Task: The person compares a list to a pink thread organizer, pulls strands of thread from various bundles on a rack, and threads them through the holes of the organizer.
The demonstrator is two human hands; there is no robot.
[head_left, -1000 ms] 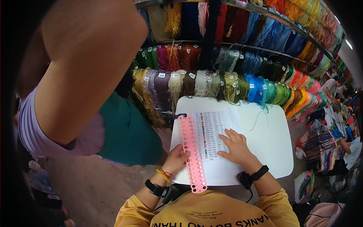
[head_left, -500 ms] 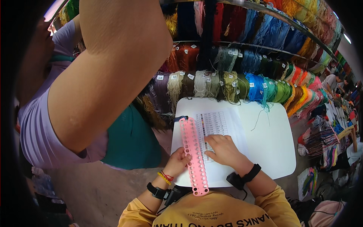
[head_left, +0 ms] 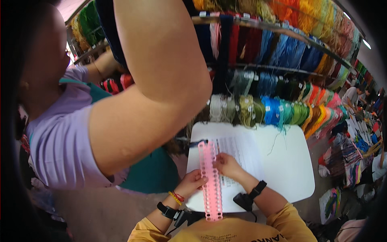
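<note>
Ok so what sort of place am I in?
Likely a thread workshop: multicoloured hanks of thread hang on metal rails, and a long pink perforated strip is held over a white printed sheet.

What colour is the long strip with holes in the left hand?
The strip is pink, best seen in the head view.

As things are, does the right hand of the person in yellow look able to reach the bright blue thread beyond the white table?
Probably yes: only the white table and printed paper seem to lie between the right hand and bright blue thread, although the hand is at the pink strip.
</note>
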